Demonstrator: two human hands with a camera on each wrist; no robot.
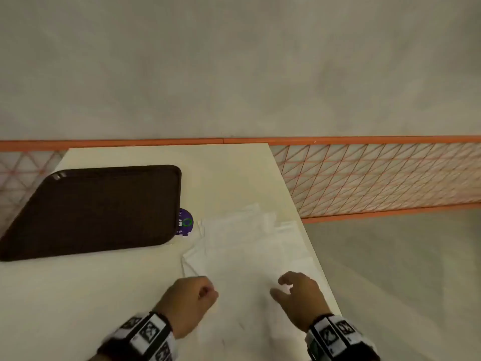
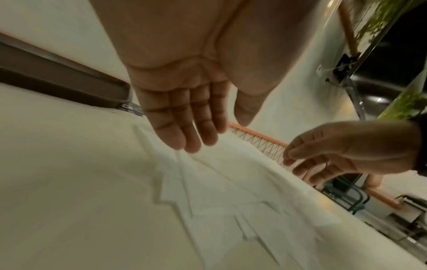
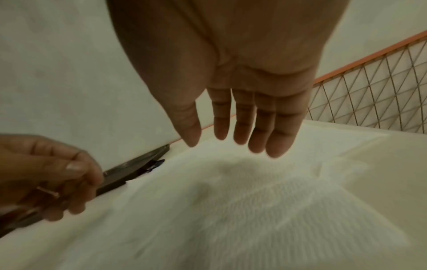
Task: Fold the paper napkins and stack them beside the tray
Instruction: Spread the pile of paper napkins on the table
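Both the left hand (image 1: pixel 188 298) and right hand (image 1: pixel 299 295) are hovering, released and empty, at lower centre over loose paper napkins (image 1: pixel 250 246) sprawling unfolded right of the tray (image 1: pixel 93 207); folding is seemingly just starting

A pale cream table (image 1: pixel 161 157) stands against a low orange-framed wire mesh fence (image 1: pixel 377 178), whose top rail runs across behind it. Beyond the fence lies plain grey concrete floor (image 1: pixel 234 61). Green foliage (image 2: pixel 392 22) shows in the left wrist view. The light is dim and warm.
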